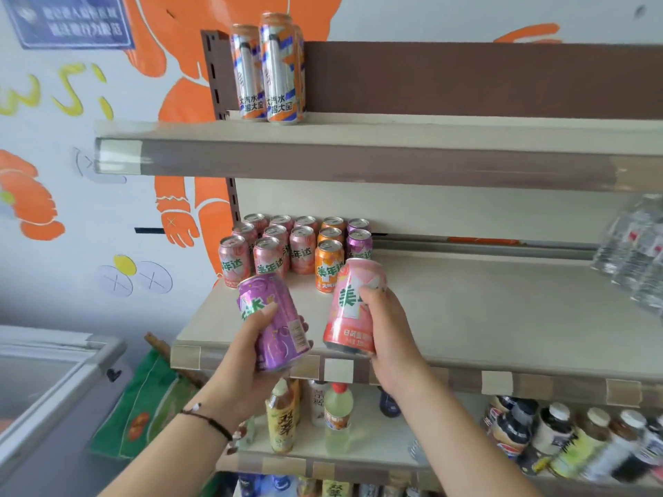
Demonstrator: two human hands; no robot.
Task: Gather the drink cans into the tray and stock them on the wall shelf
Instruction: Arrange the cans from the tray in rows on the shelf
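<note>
Two tilted cans, left hand (pixel 251 353) gripping purple can (pixel 274 322), right hand (pixel 385 328) gripping pink can (pixel 353 306)

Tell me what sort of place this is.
Probably a small shop: tiered wall shelves stocked with rows of soda cans and bottled drinks, plus a chest freezer alongside.
</note>
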